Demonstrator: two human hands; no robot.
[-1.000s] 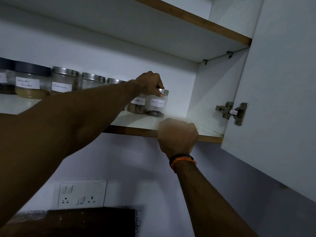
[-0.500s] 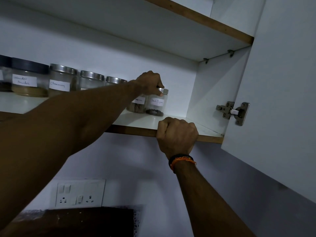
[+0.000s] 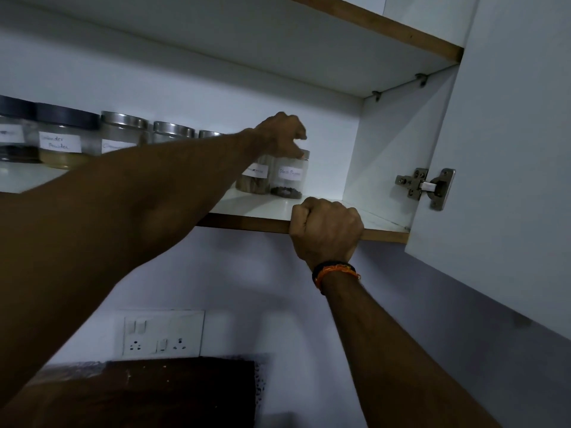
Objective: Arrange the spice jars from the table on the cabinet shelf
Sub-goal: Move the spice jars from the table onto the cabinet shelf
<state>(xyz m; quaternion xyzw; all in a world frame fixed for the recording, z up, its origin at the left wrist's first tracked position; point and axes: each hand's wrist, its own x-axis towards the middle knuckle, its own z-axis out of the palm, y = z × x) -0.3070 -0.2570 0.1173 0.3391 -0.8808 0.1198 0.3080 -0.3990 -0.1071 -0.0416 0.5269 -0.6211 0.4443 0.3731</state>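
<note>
The black pepper jar [image 3: 290,177], clear with a white label, stands on the white cabinet shelf [image 3: 268,208] at the right end of a row. My left hand [image 3: 282,134] hovers over its lid with the fingers loosened; a thumb tip still touches the lid's edge and one finger is lifted off. Beside it on the left is a jar of brown sticks [image 3: 251,182], partly hidden by my forearm. My right hand [image 3: 327,230], with an orange wristband, is closed on the shelf's wooden front edge.
Further left stand the coriander powder jar [image 3: 63,140], a steel-lidded jar [image 3: 123,134] and others. The open cabinet door [image 3: 509,149] with its hinge [image 3: 426,188] is on the right. A wall socket [image 3: 163,333] and a dark brown surface [image 3: 154,393] lie below.
My left hand has lifted a little off the black pepper jar's lid and its fingers have loosened. My right hand has stayed gripping the shelf edge.
</note>
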